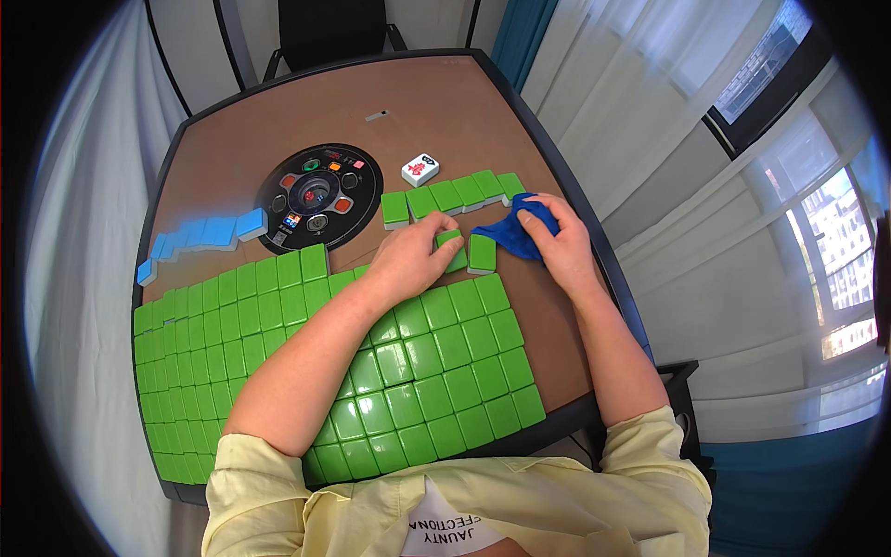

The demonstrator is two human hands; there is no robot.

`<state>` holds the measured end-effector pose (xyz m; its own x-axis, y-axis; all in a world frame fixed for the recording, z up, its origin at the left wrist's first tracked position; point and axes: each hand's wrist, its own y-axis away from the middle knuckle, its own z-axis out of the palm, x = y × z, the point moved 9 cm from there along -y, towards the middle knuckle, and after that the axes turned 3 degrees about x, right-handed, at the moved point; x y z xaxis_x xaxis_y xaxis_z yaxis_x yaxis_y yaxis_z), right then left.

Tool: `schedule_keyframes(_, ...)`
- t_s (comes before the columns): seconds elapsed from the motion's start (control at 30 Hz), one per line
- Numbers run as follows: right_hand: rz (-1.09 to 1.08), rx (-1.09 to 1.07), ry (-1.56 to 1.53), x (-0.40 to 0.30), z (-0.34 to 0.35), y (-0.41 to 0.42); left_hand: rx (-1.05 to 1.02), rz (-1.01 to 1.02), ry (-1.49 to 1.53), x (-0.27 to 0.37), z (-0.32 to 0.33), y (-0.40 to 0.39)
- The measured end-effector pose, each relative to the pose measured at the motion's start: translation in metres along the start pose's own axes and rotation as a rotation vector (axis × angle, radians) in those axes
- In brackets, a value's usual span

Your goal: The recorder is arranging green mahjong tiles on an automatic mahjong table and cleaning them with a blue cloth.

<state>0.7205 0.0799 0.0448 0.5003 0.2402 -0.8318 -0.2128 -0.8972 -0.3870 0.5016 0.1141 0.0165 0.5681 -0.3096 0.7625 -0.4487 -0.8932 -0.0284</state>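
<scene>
My left hand (414, 254) reaches over the block of tiles, its thumb and fingers around a green-backed mahjong tile (456, 259) that is partly hidden. Just right of that stands another single green tile (482, 252). In my right hand (567, 244) is a bunched blue cloth (518, 233), whose loose corner hangs towards the single tile. The cloth's upper part meets the right end of a short row of green tiles (445, 196). A large block of green tiles (445, 348), laid face down in several rows, spreads beneath my left forearm.
A brown mahjong table (292, 111) has a black round control panel (362, 181) in its middle. One face-up white tile (420, 169) lies beyond the short row. Blue-backed tiles (202, 233) line the left side. A small flat strip (376, 115) and a black chair (333, 31) are farther off.
</scene>
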Motion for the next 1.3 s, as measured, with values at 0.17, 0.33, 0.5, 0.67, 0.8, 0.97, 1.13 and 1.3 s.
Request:
schedule_keyframes(0.17, -0.143, 0.124, 0.178, -0.009, -0.015, -0.003, 0.028, 0.258, -0.203, 0.008, 0.008, 0.004)
schedule_keyframes(0.33, -0.143, -0.097, 0.320, -0.010, 0.013, 0.009, 0.123, 0.358, -0.176, 0.020, 0.008, 0.009)
schedule_keyframes(0.5, -0.220, -0.217, 0.351, -0.016, 0.031, 0.018, -0.023, 0.436, -0.194, 0.033, 0.023, 0.017)
schedule_keyframes(0.67, -0.108, -0.335, 0.195, -0.020, 0.042, 0.022, -0.072, 0.353, -0.276, 0.027, 0.019, 0.014)
schedule_keyframes(0.8, 0.049, -0.411, 0.066, -0.016, 0.051, 0.026, -0.087, 0.320, -0.267, 0.022, 0.018, 0.013)
schedule_keyframes(0.97, 0.082, -0.495, -0.167, -0.015, 0.063, 0.036, -0.107, 0.221, -0.298, 0.015, 0.014, 0.009)
schedule_keyframes(1.13, 0.108, -0.558, -0.230, -0.016, 0.063, 0.035, -0.089, 0.253, -0.284, 0.022, 0.015, 0.012)
schedule_keyframes(1.3, 0.113, -0.603, -0.245, -0.013, 0.069, 0.037, -0.127, 0.255, -0.337, 0.023, 0.011, 0.012)
